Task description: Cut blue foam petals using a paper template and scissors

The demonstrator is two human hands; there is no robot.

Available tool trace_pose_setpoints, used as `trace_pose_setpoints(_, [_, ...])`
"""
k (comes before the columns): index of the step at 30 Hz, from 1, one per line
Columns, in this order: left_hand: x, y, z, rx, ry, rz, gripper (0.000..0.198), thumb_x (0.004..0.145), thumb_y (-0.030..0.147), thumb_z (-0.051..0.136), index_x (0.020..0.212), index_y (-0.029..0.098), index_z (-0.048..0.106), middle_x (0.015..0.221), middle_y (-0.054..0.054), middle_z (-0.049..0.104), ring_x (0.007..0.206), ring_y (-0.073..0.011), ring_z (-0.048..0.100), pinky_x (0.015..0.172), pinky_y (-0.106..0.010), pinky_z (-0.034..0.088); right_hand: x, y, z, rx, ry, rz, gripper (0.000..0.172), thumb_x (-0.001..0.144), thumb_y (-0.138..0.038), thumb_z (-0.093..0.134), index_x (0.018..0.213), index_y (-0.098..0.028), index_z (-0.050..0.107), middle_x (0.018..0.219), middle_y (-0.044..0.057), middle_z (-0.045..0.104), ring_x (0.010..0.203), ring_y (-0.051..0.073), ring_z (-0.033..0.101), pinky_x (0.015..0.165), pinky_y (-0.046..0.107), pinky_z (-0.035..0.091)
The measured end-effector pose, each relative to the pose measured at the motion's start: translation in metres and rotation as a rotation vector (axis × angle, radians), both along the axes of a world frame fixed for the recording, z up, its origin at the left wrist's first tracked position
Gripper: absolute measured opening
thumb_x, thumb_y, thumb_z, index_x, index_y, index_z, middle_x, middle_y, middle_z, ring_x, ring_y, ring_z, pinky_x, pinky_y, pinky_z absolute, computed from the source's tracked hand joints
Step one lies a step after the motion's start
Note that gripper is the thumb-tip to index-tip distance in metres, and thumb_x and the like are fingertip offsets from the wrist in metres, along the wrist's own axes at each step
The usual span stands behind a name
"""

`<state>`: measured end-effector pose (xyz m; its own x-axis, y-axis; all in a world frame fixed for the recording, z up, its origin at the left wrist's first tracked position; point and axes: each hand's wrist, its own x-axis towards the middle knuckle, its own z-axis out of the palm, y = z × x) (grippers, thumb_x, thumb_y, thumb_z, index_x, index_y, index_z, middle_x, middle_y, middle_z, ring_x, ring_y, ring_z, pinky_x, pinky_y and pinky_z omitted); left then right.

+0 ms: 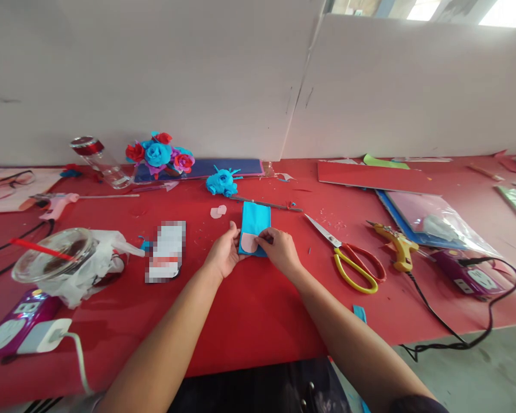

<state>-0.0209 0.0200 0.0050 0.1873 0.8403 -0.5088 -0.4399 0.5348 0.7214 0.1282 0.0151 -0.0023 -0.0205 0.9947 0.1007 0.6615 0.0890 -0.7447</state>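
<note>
A folded rectangle of blue crepe paper (256,215) is held upright in front of me. My left hand (225,250) grips its left edge, fingers reaching behind it and thumb raised beside it. Against the lower part of the blue paper lies a pale pink rounded paper piece (249,243). My right hand (280,246) pinches this pink piece at its right side, where it meets the blue paper. Scissors (344,252) with one yellow and one red handle lie open to the right. Two small pink paper pieces (217,211) rest behind my left hand.
Blue paper flower (222,182) on a stem at the back; flower bunch (159,154) and bottle (101,163) behind left. Phone (167,251), bagged cup (64,258) and pink glue gun (60,205) stand left. Yellow glue gun (395,244) and corded purple power strip (468,274) lie right.
</note>
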Motion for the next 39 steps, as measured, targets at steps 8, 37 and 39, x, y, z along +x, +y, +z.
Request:
trace_pose_setpoints(8, [0.002, -0.004, -0.009, 0.126, 0.096, 0.014, 0.025, 0.065, 0.011, 0.072, 0.088, 0.016, 0.065, 0.087, -0.007, 0.07, 0.075, -0.0169, 0.065, 0.067, -0.029, 0.053, 0.002, 0.001, -0.002, 0.097, -0.007, -0.02, 0.01, 0.078, -0.026, 0.061, 0.082, -0.019, 0.067, 0.085, 0.005, 0.071, 0.078, 0.02, 0.061, 0.073, 0.032, 0.044])
trace_pose_setpoints(37, [0.0, -0.006, -0.005, 0.208, 0.252, 0.088, 0.029, 0.06, 0.023, 0.077, 0.087, 0.017, 0.067, 0.084, -0.007, 0.07, 0.075, -0.0193, 0.064, 0.064, -0.029, 0.049, 0.058, -0.008, 0.021, -0.072, 0.033, 0.035, 0.037, 0.079, -0.032, 0.056, 0.114, -0.02, 0.06, 0.105, 0.01, 0.068, 0.088, 0.023, 0.065, 0.079, 0.037, 0.049])
trace_pose_setpoints(39, [-0.003, -0.005, -0.006, 0.222, 0.285, 0.093, 0.028, 0.061, 0.022, 0.076, 0.087, 0.017, 0.067, 0.084, -0.007, 0.07, 0.075, -0.0188, 0.064, 0.063, -0.028, 0.048, 0.101, -0.019, 0.026, 0.024, -0.402, -0.096, 0.037, 0.081, -0.027, 0.052, 0.117, -0.022, 0.061, 0.114, 0.013, 0.065, 0.097, 0.027, 0.062, 0.084, 0.04, 0.045])
